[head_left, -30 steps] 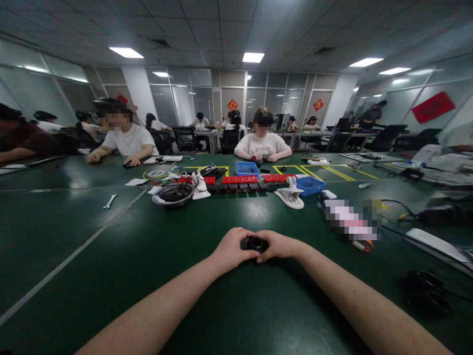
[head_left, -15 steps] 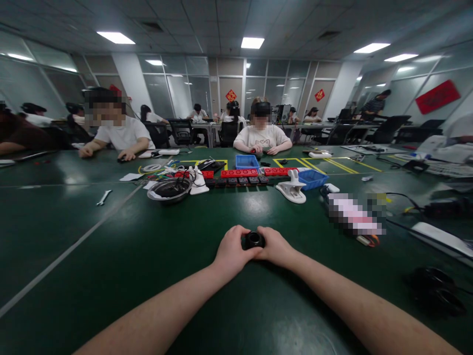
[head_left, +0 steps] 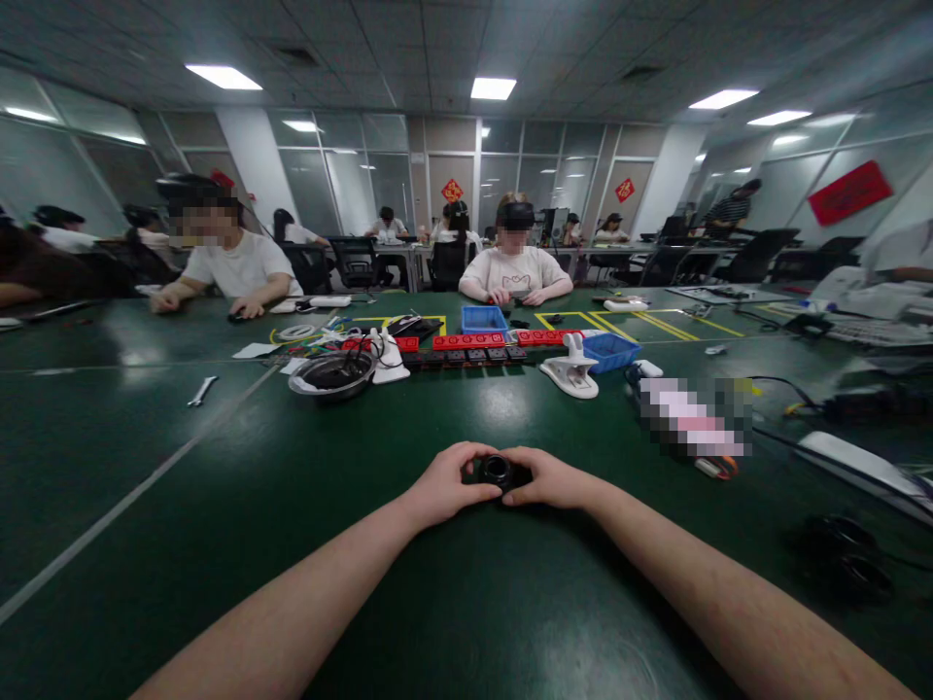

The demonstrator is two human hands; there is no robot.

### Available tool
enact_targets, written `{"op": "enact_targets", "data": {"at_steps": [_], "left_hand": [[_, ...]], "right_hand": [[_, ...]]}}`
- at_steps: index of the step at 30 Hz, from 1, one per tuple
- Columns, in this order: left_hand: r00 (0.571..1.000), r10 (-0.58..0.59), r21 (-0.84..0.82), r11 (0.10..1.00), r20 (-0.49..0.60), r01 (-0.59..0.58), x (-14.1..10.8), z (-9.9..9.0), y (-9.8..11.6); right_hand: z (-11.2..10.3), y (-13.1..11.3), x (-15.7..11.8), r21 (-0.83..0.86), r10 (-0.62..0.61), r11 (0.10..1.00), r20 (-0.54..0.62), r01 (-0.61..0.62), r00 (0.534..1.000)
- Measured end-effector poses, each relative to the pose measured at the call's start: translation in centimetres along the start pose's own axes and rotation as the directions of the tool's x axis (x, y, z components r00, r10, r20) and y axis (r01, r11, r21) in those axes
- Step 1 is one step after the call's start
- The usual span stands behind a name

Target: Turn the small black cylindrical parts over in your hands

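Note:
A small black round part with a hollow centre [head_left: 497, 472] is at the green table's middle, its opening facing up and toward me. My left hand [head_left: 453, 484] curves around its left side, thumb in front and fingers behind. From the right, my right hand [head_left: 548, 480] curls about the same part, with its fingertips at the rear and its thumb near the front. Dark gaps show between both palms and the part. Its underside is hidden, so I cannot tell whether it rests on the table.
Beyond my hands lie a metal bowl [head_left: 331, 377] with dark items, red socket strips [head_left: 468, 342], a white clip stand [head_left: 570, 371] and a blue tray [head_left: 610, 354]. A wrench [head_left: 202, 391] is at left, black round parts [head_left: 842, 559] at right. A co-worker [head_left: 516, 267] sits opposite.
Both hands have loosened slightly around the black part, and wider gaps now show beside it. The view has shifted a little.

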State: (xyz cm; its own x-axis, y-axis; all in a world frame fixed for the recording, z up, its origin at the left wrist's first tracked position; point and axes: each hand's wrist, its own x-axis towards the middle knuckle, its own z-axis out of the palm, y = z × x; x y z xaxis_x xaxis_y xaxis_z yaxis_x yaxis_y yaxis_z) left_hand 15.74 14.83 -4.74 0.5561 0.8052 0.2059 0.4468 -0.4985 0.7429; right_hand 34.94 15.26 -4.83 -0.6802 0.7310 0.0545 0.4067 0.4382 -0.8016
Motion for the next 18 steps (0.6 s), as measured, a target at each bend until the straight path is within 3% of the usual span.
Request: {"op": "enact_targets", "data": {"at_steps": [11,18], "left_hand": [[0.999,0.019,-0.011,1.000,0.026,-0.019,0.05,-0.36,0.17],[0.999,0.018,0.022,1.000,-0.038,-0.018,-0.04,0.00,0.56]], "right_hand": [[-0.57,0.01,0.11,-0.027,0.005,1.000,0.056,-0.004,0.998],[0.02,0.86,0.25,-0.021,0.056,0.998,-0.028,-0.057,0.998]]}}
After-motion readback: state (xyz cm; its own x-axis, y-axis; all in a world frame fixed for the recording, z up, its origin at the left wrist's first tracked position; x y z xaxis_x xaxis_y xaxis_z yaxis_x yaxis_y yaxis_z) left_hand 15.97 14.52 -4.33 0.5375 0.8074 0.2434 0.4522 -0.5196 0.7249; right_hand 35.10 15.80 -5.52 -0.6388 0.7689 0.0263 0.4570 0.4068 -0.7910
